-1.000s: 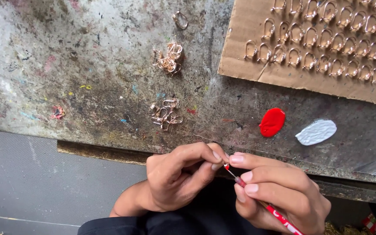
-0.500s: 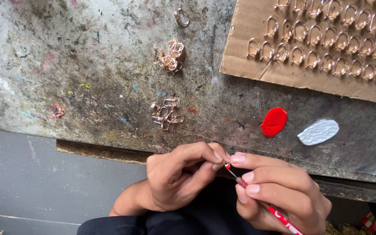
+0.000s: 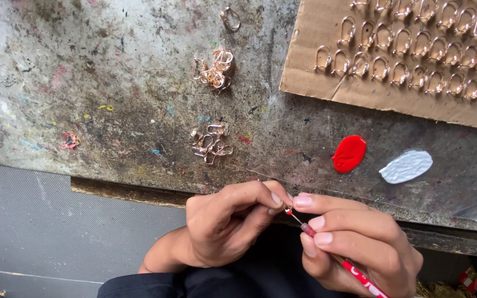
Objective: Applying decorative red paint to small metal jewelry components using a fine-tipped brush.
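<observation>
My left hand (image 3: 227,223) pinches a small metal piece between thumb and forefinger at the near edge of the worn workbench (image 3: 111,83); the piece itself is mostly hidden by the fingertips. My right hand (image 3: 354,243) grips a thin red brush (image 3: 354,270) like a pen, its red-tipped point touching the spot where my left fingers meet. A blob of red paint (image 3: 349,153) and a blob of white paint (image 3: 407,166) lie on the bench just beyond my right hand.
Two small heaps of rose-gold earring hooks (image 3: 210,144) (image 3: 215,70) and one loose hook (image 3: 231,18) lie on the bench. A cardboard sheet (image 3: 327,83) at the top right holds rows of several hooks. A grey surface (image 3: 40,232) lies lower left.
Both hands stay together in the same place; the view has shifted only slightly.
</observation>
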